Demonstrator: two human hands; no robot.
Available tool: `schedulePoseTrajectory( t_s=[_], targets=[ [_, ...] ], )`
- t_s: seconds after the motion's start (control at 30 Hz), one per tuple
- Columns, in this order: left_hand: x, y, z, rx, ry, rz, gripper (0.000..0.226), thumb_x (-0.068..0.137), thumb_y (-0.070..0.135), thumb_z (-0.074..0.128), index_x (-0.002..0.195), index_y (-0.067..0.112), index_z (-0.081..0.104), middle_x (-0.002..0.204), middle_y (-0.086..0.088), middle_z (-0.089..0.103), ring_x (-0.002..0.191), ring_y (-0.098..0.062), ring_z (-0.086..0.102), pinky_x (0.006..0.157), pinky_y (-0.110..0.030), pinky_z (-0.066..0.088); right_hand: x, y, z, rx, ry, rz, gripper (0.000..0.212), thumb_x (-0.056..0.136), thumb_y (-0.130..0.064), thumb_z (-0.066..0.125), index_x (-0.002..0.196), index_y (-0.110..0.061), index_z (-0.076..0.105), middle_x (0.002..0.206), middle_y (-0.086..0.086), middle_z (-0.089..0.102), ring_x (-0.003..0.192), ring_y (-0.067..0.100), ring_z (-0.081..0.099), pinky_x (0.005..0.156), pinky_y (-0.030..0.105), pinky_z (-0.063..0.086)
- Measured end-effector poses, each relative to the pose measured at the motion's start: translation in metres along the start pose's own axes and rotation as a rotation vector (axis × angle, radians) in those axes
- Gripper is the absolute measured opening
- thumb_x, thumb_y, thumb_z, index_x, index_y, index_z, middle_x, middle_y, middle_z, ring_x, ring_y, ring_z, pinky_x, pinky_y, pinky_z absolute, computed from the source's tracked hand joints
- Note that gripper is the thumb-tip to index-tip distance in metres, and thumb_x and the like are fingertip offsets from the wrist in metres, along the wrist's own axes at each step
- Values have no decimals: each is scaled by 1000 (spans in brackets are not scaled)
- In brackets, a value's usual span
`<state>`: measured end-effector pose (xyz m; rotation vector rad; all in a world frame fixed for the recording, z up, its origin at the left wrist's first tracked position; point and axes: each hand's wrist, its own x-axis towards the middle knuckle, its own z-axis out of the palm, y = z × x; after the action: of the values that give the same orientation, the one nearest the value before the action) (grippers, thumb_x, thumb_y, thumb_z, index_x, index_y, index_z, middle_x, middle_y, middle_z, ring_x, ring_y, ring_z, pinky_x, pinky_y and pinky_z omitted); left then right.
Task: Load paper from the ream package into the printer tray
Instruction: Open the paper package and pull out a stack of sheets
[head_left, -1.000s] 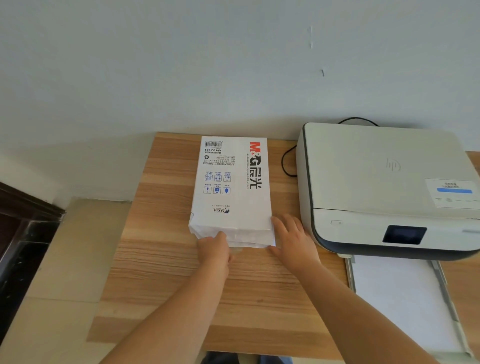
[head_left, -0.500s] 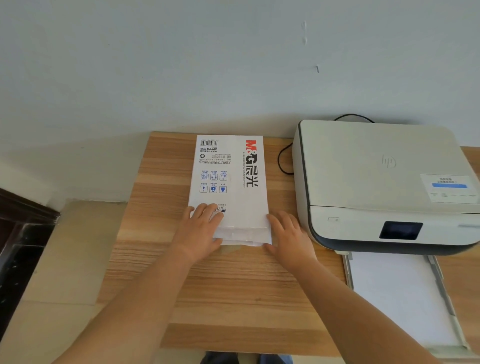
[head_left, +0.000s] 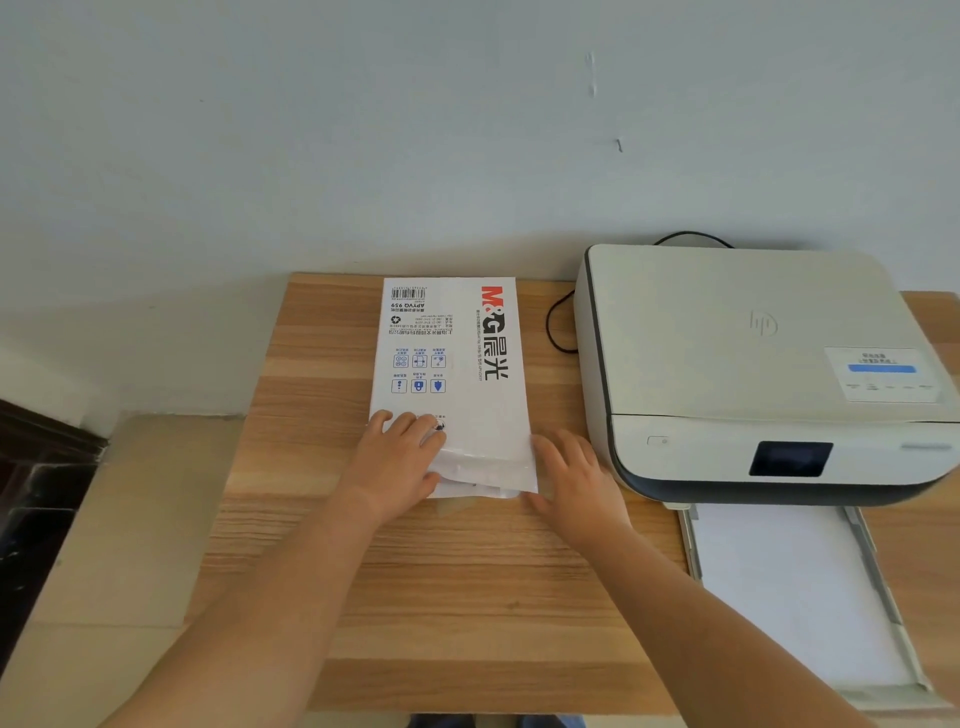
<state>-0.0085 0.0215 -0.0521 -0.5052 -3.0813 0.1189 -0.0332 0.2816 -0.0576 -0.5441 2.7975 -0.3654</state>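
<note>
A white ream package (head_left: 457, 364) with red and black lettering lies lengthwise on the wooden table (head_left: 467, 587), its near end open and crumpled. My left hand (head_left: 397, 462) rests flat on the package's near left corner, thumb at the open flap. My right hand (head_left: 579, 483) lies flat on the table against the package's near right corner. To the right stands a white printer (head_left: 753, 364). Its tray (head_left: 878, 577) is pulled out toward me, with white paper (head_left: 795, 587) lying in it.
A black cable (head_left: 553, 322) loops on the table between the package and the printer. The wall runs right behind the table. Left of the table is beige floor (head_left: 104, 545) and a dark furniture edge (head_left: 36, 467).
My left hand moved from the package's open end up onto its top near corner and pressed down. My right hand stayed beside the right corner.
</note>
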Motion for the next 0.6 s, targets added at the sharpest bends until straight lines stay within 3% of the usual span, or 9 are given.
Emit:
schedulePoseTrajectory(
  t_s=[0.13,0.27,0.43,0.6],
  targets=[
    [-1,-8,-4,0,23,77,42,73,44,68,104,17,65,110,2,65,98,-19,61,93,-45,45,0,-3,-1,17,0,1,69,86,-44,59,144,-26,27,149,-1,28,137,22,27,98,42,45],
    [-2,-10,-11,-19,-10,95,48,79,50,45,106,17,65,109,4,64,99,-18,59,96,-46,43,0,-10,2,17,21,-4,66,86,-42,57,144,-24,30,147,-1,32,135,22,30,96,40,45],
    [1,-10,-15,-68,-68,74,54,84,53,36,113,18,65,121,3,61,111,-18,55,103,-48,38,5,-23,3,8,55,-30,62,86,-36,53,142,-21,33,147,2,34,132,24,33,97,41,44],
    [2,-9,-18,-111,-56,51,54,90,50,26,109,21,67,119,4,63,112,-18,54,102,-47,36,6,-28,2,7,92,-76,57,87,-39,50,139,-23,34,149,3,32,132,24,33,94,44,46]
  ],
)
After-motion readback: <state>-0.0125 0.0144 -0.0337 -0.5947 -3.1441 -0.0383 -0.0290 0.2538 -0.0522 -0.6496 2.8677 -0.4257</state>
